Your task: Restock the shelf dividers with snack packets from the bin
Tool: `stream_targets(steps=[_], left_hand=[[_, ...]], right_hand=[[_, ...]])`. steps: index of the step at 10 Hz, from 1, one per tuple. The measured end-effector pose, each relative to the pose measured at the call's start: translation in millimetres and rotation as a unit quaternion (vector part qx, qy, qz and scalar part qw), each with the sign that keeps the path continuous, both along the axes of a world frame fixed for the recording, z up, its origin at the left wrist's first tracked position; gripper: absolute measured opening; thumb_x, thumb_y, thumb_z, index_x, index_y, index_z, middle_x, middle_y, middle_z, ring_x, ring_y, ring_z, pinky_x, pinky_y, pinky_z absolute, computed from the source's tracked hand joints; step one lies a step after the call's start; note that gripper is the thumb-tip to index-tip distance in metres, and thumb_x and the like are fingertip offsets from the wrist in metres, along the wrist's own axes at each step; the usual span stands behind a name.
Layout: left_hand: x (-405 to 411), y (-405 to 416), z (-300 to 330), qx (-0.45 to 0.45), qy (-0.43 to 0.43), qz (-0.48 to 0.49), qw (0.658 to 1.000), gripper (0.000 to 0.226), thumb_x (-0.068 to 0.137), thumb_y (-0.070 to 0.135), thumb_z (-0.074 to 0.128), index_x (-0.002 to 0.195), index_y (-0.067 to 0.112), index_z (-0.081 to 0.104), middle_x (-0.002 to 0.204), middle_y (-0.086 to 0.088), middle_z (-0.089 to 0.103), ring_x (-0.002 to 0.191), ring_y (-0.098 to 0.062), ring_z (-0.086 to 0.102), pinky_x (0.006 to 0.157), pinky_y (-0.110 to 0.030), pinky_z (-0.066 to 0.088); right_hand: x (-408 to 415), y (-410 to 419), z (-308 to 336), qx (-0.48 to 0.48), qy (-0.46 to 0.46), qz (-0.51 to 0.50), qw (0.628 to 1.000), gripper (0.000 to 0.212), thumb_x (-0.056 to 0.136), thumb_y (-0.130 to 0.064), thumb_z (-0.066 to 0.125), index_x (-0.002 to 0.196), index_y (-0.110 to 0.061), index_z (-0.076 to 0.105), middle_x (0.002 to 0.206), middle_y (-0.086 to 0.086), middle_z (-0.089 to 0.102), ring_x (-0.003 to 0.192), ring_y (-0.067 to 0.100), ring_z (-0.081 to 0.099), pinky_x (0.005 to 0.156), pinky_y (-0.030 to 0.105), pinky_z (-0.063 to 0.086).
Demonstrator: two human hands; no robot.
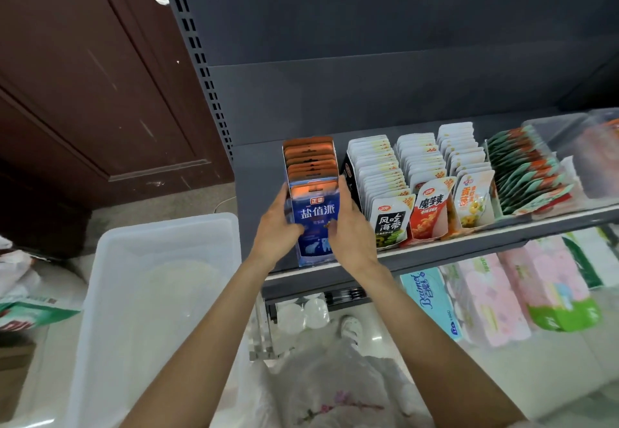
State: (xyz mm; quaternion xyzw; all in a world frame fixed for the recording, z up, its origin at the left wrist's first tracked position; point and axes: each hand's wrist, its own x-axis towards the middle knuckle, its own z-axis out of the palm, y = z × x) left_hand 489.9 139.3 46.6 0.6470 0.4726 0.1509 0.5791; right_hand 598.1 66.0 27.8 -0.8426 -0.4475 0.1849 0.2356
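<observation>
I hold a blue snack packet (315, 223) upright between both hands at the front of the leftmost row on the shelf (469, 243). My left hand (279, 223) grips its left edge with the fingers curled round behind it, and my right hand (351, 226) grips the right edge, thumb on the front face. The packet stands in line with a row of orange-topped packets (310, 156) of the same kind that runs back toward the rear of the shelf.

Just to the right stand three more rows in white dividers: white packets with a black label at the front (390, 220), then red-fronted packets (430, 209), then yellow-fronted packets (472, 199). Further right lies a slanted row of green and red packets (526, 173), and beyond it a clear plastic box (569, 146).

The white plastic bin (160, 293) sits on the floor to my lower left, well apart from my hands. On the lower shelf, under the snacks, are wrapped packs of tissue (492, 297) in pink, blue and green.
</observation>
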Motion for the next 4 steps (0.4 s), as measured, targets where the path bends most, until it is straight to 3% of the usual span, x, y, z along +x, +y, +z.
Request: stream_targets(steps=[2, 3, 4], left_hand=[[2.6, -5.0, 1.5, 0.010, -0.013, -0.015, 1.000, 0.071, 0.088, 0.001, 0.060, 0.146, 0.025, 0.027, 0.143, -0.003, 0.045, 0.111, -0.006, 0.044, 0.091, -0.039, 0.049], [2.9, -7.7, 0.3, 0.018, -0.015, -0.012, 1.000, 0.068, 0.088, 0.003, 0.062, 0.144, 0.022, 0.029, 0.142, -0.004, 0.046, 0.119, -0.014, 0.048, 0.094, -0.042, 0.049], [3.0, -11.2, 0.7, 0.057, -0.010, 0.033, 0.998, 0.072, 0.086, 0.013, 0.068, 0.145, 0.022, 0.028, 0.145, -0.001, 0.043, 0.130, -0.018, 0.044, 0.093, -0.040, 0.051]], right_hand=[[3.7, -1.0, 3.4, -0.013, 0.049, 0.011, 0.999, 0.087, 0.090, -0.011, 0.056, 0.151, -0.022, -0.005, 0.132, 0.007, 0.049, 0.107, 0.022, 0.058, 0.085, 0.040, 0.053], [5.5, -2.3, 5.0, 0.001, 0.071, 0.015, 0.997, 0.084, 0.089, -0.013, 0.058, 0.151, -0.022, 0.002, 0.133, 0.007, 0.048, 0.112, 0.022, 0.056, 0.088, 0.041, 0.053], [5.9, -12.9, 21.5, 0.045, 0.032, 0.040, 0.998, 0.071, 0.091, -0.013, 0.057, 0.149, -0.019, 0.017, 0.136, 0.006, 0.045, 0.115, 0.019, 0.053, 0.087, 0.035, 0.053]])
